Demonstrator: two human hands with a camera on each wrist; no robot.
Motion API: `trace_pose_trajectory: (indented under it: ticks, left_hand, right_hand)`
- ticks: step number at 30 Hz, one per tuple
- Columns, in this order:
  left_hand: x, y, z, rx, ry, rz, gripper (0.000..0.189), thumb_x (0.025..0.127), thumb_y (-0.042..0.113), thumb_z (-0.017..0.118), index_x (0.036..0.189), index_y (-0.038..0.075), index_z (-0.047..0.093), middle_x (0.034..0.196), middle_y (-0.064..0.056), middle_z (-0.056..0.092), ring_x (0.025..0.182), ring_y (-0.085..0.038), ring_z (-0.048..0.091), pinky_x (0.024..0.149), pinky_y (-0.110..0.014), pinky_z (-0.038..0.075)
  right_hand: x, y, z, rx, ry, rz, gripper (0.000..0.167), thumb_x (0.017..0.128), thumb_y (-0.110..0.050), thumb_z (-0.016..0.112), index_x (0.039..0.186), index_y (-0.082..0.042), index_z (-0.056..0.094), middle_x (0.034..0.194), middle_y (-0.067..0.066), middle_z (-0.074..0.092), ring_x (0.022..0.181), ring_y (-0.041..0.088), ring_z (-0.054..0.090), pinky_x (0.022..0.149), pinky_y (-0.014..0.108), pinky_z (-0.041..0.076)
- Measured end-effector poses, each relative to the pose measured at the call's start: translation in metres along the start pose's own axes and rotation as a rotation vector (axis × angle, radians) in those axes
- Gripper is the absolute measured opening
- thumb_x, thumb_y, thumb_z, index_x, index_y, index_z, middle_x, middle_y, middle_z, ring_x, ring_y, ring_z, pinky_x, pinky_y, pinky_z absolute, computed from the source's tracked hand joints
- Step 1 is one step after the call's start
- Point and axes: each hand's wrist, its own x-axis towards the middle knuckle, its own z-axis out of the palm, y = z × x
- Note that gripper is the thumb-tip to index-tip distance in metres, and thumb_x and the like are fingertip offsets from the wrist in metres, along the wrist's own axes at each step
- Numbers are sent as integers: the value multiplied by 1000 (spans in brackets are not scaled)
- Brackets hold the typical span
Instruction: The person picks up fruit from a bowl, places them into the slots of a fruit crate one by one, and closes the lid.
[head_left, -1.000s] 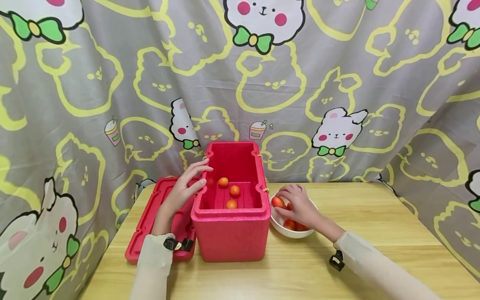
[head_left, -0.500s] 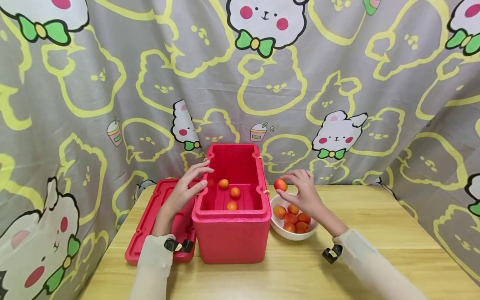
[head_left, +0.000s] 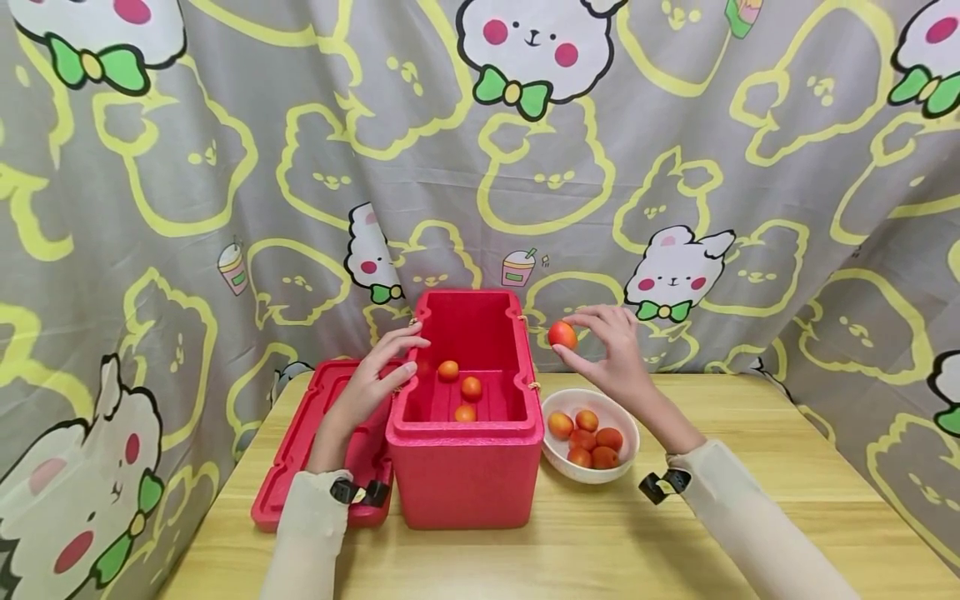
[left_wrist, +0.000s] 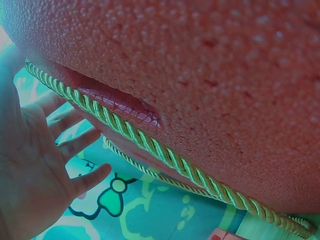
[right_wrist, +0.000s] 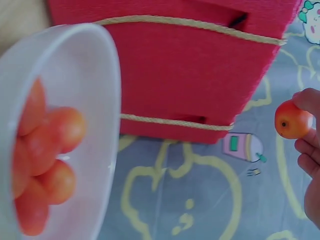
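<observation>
In the head view my right hand (head_left: pixel 617 354) pinches a small, round, orange-red fruit (head_left: pixel 562 335) between thumb and fingertips, above and behind a white bowl (head_left: pixel 628 467). The right wrist view shows a dark spot on this held fruit (right_wrist: pixel 292 120). Several similar fruits (head_left: pixel 583 439) lie in the bowl. To its left stands a red foam box (head_left: pixel 465 479) without its lid; a few fruits (head_left: pixel 471 387) rest on its floor. My left hand (head_left: pixel 372 383) lies at the box's left rim with fingers extended. Beside the box wall, the left wrist view shows that hand's fingers spread.
The red lid (head_left: pixel 292 458) lies on the wooden table (head_left: pixel 750 500), left of the box and partly under my left forearm. Yellow cords (right_wrist: pixel 175 20) run along the box sides. A patterned grey curtain (head_left: pixel 450 192) hangs behind the table.
My right hand has taken a fruit out of the bowl and lifted it up above the bowl's far side. The left hand stays at the box rim.
</observation>
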Motion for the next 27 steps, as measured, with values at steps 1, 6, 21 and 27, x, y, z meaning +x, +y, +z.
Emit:
trace_pose_trajectory:
  ticks: [1, 6, 21, 27]
  left_hand:
    - [0, 0, 0, 1, -1, 0, 45, 95, 15, 63, 139, 17, 58, 163, -2, 37, 147, -26, 37, 99, -49, 57]
    - [0, 0, -1, -1, -4, -7, 44, 96, 21, 64, 139, 19, 58, 162, 0, 37, 147, -25, 37, 99, -50, 57]
    - [0, 1, -1, 7, -4, 0, 45, 96, 24, 65, 139, 18, 57, 163, -1, 37, 146, -25, 37, 100, -52, 56]
    - [0, 1, -1, 20, -6, 3, 44, 96, 24, 64, 139, 17, 57, 163, -4, 37, 147, -27, 37, 99, -50, 57]
  right_hand:
    - [3, -3, -1, 2, 2, -1, 40, 71, -9, 91, 106, -3, 74, 109, 16, 68, 108, 31, 56, 102, 54, 28]
    - [17, -16, -3, 24, -10, -4, 40, 71, -10, 91, 107, -5, 74, 110, 14, 68, 110, 29, 56, 102, 52, 30]
    - [47, -50, 8, 28, -122, -172, 40, 73, -15, 91, 108, -6, 74, 109, 12, 68, 107, 29, 57, 102, 55, 32]
    - [50, -61, 16, 24, -206, -196, 40, 76, -18, 90, 110, -7, 73, 113, 10, 68, 110, 26, 57, 105, 54, 33]
